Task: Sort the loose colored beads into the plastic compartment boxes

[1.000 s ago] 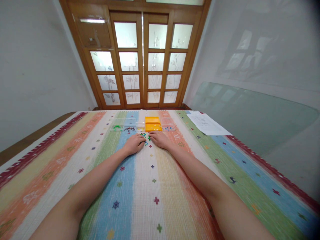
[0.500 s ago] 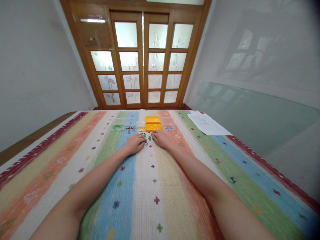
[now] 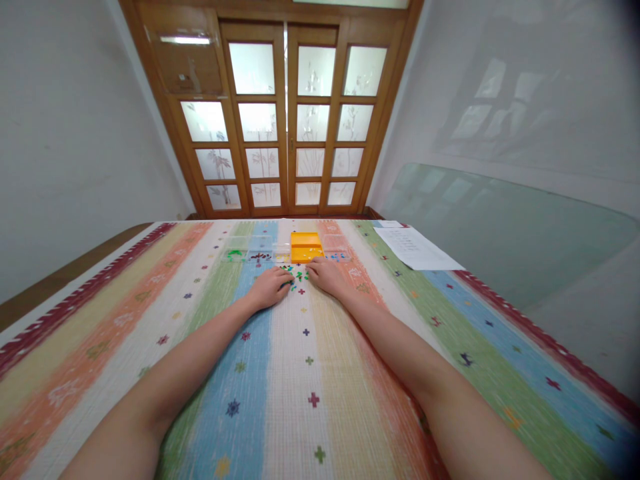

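Small loose pieces in green, blue and dark colours lie scattered on the cloth between my two hands. My left hand rests palm down at the left side of them, fingers bent and fingertips by the nearest pieces. At the right side my right hand has its fingers curled inward at the edge of the pieces. Whatever is between those fingertips is too small to make out. Just beyond the hands stands an open orange box with a few pale pieces in its near half.
Clear compartments beside the orange box hold green pieces, dark red pieces, yellow pieces and blue pieces. Printed paper sheets lie at the right. A striped tablecloth covers the table.
My right hand has shifted slightly to the right, away from the loose pieces. My left hand stays in nearly the same place.
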A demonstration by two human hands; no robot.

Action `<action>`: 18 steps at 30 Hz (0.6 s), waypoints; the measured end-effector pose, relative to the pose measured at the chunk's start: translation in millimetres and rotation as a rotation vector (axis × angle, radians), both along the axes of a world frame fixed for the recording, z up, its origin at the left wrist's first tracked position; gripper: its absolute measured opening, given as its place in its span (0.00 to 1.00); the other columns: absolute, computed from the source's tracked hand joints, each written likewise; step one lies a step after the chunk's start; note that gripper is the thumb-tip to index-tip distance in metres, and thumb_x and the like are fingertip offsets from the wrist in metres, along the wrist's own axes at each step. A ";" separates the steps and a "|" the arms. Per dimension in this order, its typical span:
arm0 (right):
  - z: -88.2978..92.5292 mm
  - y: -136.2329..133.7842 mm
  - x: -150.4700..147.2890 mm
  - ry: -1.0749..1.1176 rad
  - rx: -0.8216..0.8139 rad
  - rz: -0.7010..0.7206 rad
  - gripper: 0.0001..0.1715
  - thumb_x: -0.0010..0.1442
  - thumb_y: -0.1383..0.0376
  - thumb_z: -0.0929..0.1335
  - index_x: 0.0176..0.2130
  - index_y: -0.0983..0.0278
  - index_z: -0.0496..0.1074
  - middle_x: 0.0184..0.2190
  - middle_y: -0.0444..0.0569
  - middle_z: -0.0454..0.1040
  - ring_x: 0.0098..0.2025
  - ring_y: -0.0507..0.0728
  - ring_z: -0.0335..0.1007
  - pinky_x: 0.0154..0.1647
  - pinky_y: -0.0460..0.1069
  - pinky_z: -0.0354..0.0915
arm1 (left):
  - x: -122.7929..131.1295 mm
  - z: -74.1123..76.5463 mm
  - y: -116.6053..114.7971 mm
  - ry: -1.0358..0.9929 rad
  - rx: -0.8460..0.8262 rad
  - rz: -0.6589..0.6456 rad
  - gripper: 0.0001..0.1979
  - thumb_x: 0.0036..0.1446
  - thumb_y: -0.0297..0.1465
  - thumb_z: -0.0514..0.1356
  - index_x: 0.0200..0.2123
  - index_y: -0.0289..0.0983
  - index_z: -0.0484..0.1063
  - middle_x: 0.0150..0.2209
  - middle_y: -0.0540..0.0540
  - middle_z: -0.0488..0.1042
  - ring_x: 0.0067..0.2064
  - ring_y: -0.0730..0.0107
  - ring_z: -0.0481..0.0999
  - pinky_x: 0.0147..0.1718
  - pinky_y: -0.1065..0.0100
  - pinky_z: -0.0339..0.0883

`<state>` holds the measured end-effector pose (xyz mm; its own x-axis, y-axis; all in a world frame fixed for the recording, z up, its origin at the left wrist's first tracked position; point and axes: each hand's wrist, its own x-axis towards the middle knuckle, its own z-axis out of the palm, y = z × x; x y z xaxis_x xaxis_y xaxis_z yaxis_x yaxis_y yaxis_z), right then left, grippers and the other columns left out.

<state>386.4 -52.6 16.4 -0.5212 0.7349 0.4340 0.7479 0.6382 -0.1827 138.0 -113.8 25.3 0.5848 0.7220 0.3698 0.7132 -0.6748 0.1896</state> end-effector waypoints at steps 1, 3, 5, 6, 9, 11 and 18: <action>0.1 0.2 0.6 -0.001 -0.005 0.010 0.17 0.73 0.64 0.64 0.41 0.62 0.83 0.41 0.53 0.80 0.45 0.59 0.72 0.50 0.51 0.63 | 0.0 0.3 0.0 0.003 0.000 0.000 0.16 0.70 0.33 0.55 0.54 0.43 0.78 0.53 0.43 0.79 0.57 0.56 0.74 0.60 0.54 0.67; 0.2 0.8 1.5 -0.015 -0.014 0.037 0.16 0.72 0.65 0.65 0.41 0.62 0.83 0.41 0.52 0.80 0.45 0.58 0.72 0.50 0.51 0.62 | -0.2 0.8 0.1 0.014 -0.001 -0.008 0.16 0.70 0.32 0.55 0.55 0.43 0.78 0.54 0.43 0.79 0.57 0.56 0.73 0.60 0.54 0.67; 0.2 1.4 1.8 -0.034 -0.012 0.051 0.16 0.72 0.65 0.65 0.39 0.62 0.83 0.40 0.52 0.80 0.44 0.58 0.72 0.49 0.51 0.62 | -0.7 0.4 0.3 0.025 -0.003 -0.022 0.16 0.70 0.33 0.55 0.56 0.43 0.77 0.55 0.43 0.78 0.59 0.56 0.73 0.62 0.54 0.66; 0.0 1.7 1.7 -0.040 -0.009 0.053 0.16 0.72 0.65 0.65 0.38 0.62 0.82 0.39 0.52 0.80 0.44 0.58 0.72 0.49 0.51 0.62 | -0.9 -0.3 0.4 0.030 -0.002 -0.028 0.17 0.70 0.33 0.55 0.57 0.43 0.77 0.57 0.42 0.77 0.60 0.56 0.72 0.63 0.53 0.65; -0.9 2.8 0.5 -0.057 -0.001 0.064 0.15 0.72 0.66 0.65 0.38 0.63 0.82 0.40 0.53 0.80 0.45 0.58 0.72 0.49 0.51 0.63 | -0.7 -4.1 0.9 0.045 0.002 -0.026 0.19 0.70 0.37 0.57 0.60 0.44 0.75 0.64 0.41 0.72 0.67 0.53 0.66 0.67 0.49 0.59; -2.0 3.7 -0.7 -0.064 0.004 0.073 0.15 0.72 0.66 0.65 0.39 0.64 0.82 0.40 0.54 0.80 0.46 0.58 0.72 0.50 0.51 0.63 | 0.7 -7.5 2.0 0.069 -0.003 -0.018 0.22 0.70 0.40 0.57 0.64 0.45 0.72 0.69 0.41 0.66 0.71 0.52 0.61 0.69 0.47 0.54; -6.5 12.4 -1.7 0.083 0.060 0.022 0.16 0.72 0.67 0.64 0.45 0.63 0.82 0.45 0.55 0.80 0.50 0.60 0.72 0.56 0.54 0.65 | 6.6 -13.3 12.9 0.143 -0.060 -0.003 0.27 0.74 0.46 0.49 0.71 0.45 0.62 0.72 0.42 0.61 0.73 0.54 0.57 0.70 0.49 0.47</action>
<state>384.8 -40.2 9.9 -0.4970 0.6952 0.5193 0.7176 0.6657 -0.2044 144.6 -100.9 12.0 0.6306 0.7384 0.2389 0.7339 -0.6675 0.1260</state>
